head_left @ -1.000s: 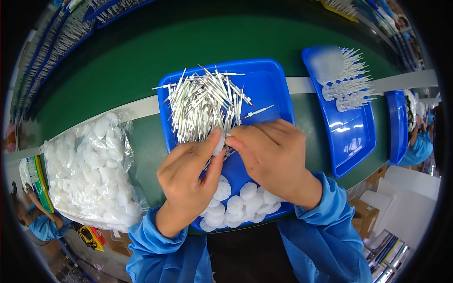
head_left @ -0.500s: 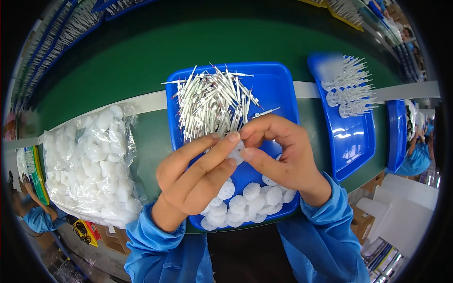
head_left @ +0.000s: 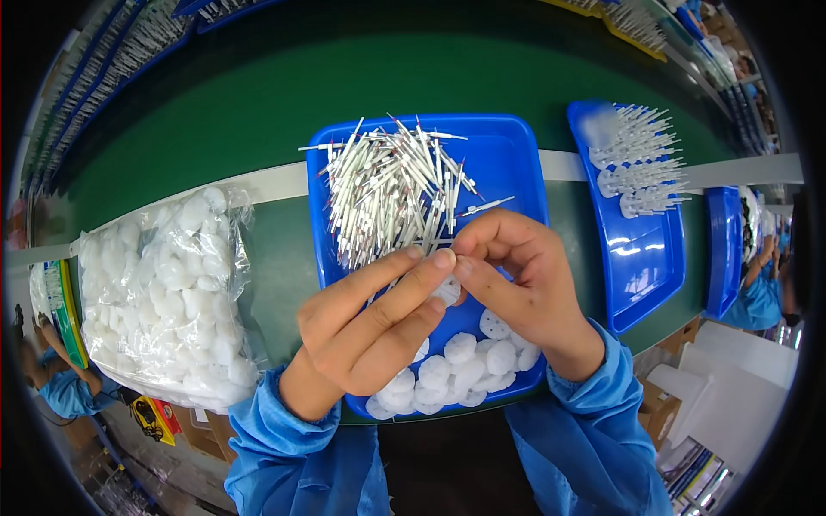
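Note:
My two hands meet over a blue tray point(head_left: 503, 176). With the thumb and fingers of my left hand point(head_left: 366, 322) I grip a small white translucent disc point(head_left: 447, 292), partly covered by the fingertips. The thumb and forefinger of my right hand point(head_left: 525, 288) are pinched together at the disc's upper edge; what lies between them is hidden. Beyond my fingers, a heap of thin white sticks point(head_left: 387, 189) with dark tips fills the tray's far left. Several loose white discs point(head_left: 469, 370) lie along its near side.
A clear plastic bag point(head_left: 163, 301) packed with white round pieces lies at the left. To the right, another blue tray point(head_left: 641, 284) holds rows of discs with upright sticks point(head_left: 641, 159). More filled trays line the far edges of the green table point(head_left: 344, 69). Other people work at both sides.
Both hands have shifted slightly right with the disc. My right thumb has moved up from the disc's face to close against the forefinger at its upper edge.

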The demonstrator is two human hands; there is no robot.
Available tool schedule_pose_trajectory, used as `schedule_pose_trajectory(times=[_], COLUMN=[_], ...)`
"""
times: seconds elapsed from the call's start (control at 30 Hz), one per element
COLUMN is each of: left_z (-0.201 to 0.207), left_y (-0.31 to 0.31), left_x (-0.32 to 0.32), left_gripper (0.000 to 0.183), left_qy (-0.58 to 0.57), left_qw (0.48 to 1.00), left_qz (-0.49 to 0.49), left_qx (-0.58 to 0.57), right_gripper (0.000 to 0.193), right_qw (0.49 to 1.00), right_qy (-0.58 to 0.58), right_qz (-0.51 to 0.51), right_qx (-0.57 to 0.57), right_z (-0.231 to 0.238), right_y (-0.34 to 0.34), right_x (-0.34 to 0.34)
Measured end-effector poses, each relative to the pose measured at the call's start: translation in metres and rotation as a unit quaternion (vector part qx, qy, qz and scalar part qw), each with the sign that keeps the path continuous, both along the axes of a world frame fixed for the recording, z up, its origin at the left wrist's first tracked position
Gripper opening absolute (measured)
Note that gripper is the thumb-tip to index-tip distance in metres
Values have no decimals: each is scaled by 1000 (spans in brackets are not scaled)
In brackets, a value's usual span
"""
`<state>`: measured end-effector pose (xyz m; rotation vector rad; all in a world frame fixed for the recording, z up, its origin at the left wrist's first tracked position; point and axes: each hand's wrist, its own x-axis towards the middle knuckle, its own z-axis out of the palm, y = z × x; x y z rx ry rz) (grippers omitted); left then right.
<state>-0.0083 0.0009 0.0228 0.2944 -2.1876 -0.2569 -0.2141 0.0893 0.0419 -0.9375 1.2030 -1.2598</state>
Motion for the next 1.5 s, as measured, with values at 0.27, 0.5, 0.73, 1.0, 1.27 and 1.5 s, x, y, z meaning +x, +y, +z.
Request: schedule_pose_trajectory(times=[0.27, 0.5, 0.73, 1.0, 1.27, 1.5], left_z=[-2, -12, -16, -18, -20, -11], left_y=[3, 3, 5, 3, 3, -1], left_x=[1, 2, -1, 0, -3, -3], left_gripper=[14, 25, 29, 32, 35, 41], left_qy=[-12, 62, 98, 131, 161, 79], left_qw=[999, 924, 853, 810, 826, 896], left_qz=[15, -1, -24, -68, -34, 30], left_qx=[28, 377, 512, 568, 539, 435], right_gripper=[28, 30, 26, 26, 19, 19], right_qw=[991, 691, 751, 915, 941, 932], right_qy=[113, 697, 638, 365, 322, 343], right_qz=[-41, -40, -16, -36, -47, -69], right_qx=[-61, -190, -170, -167, -92, -92], right_z=[4, -1, -4, -1, -3, -2], right_y=[15, 0, -17, -8, 1, 5], right_x=[-2, -45, -36, 0, 0, 9])
